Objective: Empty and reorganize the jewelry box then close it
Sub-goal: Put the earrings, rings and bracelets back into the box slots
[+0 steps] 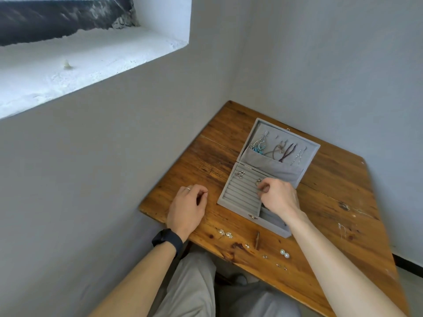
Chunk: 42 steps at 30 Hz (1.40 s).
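Since the right hand (278, 197) is reaching into the ring rows of the open jewelry box (270, 165), which sits on the worktop (332, 179) right of centre in the frame, the likeliest fault is a slip. Its fingers (263, 187) are bunched together beside a small ring (258, 181), but I cannot tell whether they actually clamp it. A poorly pinched ring could drop between the rolls or bounce away. The right forearm also crosses just beside the pearl earrings (284, 253) and tiny studs (225, 233) in the lower centre, near the worktop's front edge, so a careless drag might sweep them to the floor. The necklaces (274, 149) hanging in the lid look prone to tangling. The left hand (186, 207) rests left of the box, its fingers loosely curled, with nothing seen in them. No brand, label or writing is legible anywhere.
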Tool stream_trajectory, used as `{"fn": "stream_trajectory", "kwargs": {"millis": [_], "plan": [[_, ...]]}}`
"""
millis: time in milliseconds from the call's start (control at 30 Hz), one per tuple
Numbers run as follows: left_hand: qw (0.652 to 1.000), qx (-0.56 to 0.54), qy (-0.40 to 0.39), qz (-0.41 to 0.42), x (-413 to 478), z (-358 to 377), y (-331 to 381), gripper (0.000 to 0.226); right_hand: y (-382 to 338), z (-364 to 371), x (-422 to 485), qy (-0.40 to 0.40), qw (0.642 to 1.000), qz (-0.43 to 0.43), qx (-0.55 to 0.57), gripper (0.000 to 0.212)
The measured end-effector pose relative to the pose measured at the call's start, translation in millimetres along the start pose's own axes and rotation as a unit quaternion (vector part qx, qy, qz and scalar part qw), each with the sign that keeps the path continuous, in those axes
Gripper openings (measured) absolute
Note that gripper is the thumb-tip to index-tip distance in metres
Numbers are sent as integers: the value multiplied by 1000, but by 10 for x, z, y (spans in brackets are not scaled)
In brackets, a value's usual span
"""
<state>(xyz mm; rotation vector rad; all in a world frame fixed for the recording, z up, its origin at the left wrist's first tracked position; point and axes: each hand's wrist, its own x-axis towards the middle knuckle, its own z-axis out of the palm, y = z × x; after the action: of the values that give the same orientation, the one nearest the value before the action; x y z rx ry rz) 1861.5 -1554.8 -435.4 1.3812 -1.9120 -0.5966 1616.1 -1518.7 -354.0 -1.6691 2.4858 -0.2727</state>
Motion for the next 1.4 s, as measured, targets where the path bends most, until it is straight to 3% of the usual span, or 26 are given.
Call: {"fn": "stream_trajectory", "kwargs": {"millis": [200,300,400,533,700,867,1400], "plan": [[1000,9,-2,7,-9,-9,-4,12,-66,92,-48,30,998,-9,-51,18],[1000,-17,-12,-6,-4,-38,-3,11,-25,72,-101,32,999,-17,-7,21],[997,-77,-19,-22,62,-113,2,9,130,42,-286,90,995,-11,50,21],[995,-90,-31,8,201,-176,134,9,454,121,-659,147,988,20,36,29],[981,-29,-158,113,492,-16,641,11,643,339,-876,24,998,42,-38,67],[946,76,-299,104,718,248,989,14,647,456,-847,-38,998,51,21,69],[947,159,-236,152,738,525,1163,9,671,549,-826,-26,993,57,96,66]]}}
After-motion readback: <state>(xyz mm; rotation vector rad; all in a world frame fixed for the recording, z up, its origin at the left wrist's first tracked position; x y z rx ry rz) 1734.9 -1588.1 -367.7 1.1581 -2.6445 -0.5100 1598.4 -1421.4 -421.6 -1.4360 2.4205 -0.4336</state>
